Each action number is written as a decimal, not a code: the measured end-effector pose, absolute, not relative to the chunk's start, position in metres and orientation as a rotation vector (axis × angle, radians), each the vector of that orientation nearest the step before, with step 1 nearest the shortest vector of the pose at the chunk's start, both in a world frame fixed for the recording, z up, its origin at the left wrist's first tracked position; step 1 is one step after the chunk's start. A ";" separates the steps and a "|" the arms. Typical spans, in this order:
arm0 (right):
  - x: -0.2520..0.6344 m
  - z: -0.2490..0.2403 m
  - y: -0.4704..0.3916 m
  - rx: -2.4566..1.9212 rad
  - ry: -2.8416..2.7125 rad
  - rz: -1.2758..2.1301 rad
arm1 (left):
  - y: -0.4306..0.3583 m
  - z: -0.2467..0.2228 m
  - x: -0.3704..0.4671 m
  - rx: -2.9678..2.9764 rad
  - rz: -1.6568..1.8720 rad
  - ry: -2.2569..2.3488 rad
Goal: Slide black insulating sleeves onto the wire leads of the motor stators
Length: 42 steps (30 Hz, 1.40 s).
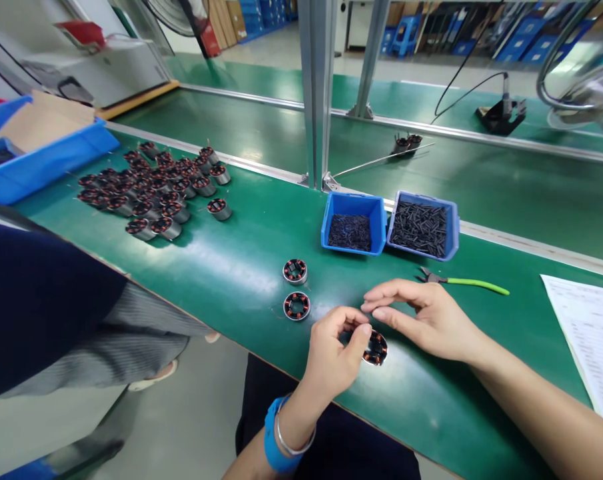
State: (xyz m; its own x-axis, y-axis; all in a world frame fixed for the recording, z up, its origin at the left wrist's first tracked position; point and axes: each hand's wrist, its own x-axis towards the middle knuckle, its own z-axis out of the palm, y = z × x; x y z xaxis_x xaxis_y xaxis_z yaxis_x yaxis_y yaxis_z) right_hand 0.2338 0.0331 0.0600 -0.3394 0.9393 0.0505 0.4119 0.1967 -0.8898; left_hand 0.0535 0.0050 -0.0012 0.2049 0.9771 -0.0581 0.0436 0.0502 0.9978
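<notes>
A ring-shaped motor stator (377, 349) with copper windings rests on the green bench in front of me. My left hand (337, 350) is closed at its left side, thumb and fingers over the rim, covering part of it. Just above, my right hand (428, 317) brings thumb and fingertips close together; anything between them is too small to make out. Two more stators, one nearer (296, 306) and one farther (295, 271), sit to the left of my hands. Beyond my right hand lie cutting pliers (474, 285) with a green handle.
A blue bin (327, 230) and a paler bin (452, 233) hold short black tubes. Many stators (151, 190) cluster at left, near a large blue crate (46, 163). A metal post (317, 93) rises behind. Printed paper (584, 333) lies right. Another person's leg (146, 320) is at left.
</notes>
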 end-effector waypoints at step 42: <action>0.280 0.084 0.085 -1.715 -1.905 0.346 | -0.005 -0.002 0.053 1.307 1.053 1.195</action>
State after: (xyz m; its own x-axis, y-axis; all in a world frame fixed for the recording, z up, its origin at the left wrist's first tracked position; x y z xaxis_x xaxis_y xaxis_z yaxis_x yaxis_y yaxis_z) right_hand 0.2805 0.0850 0.0840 -0.0366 0.9738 0.2244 0.8329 0.1538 -0.5316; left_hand 0.0531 -0.0052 -0.0017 0.1212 0.9920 -0.0354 0.0898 0.0245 0.9957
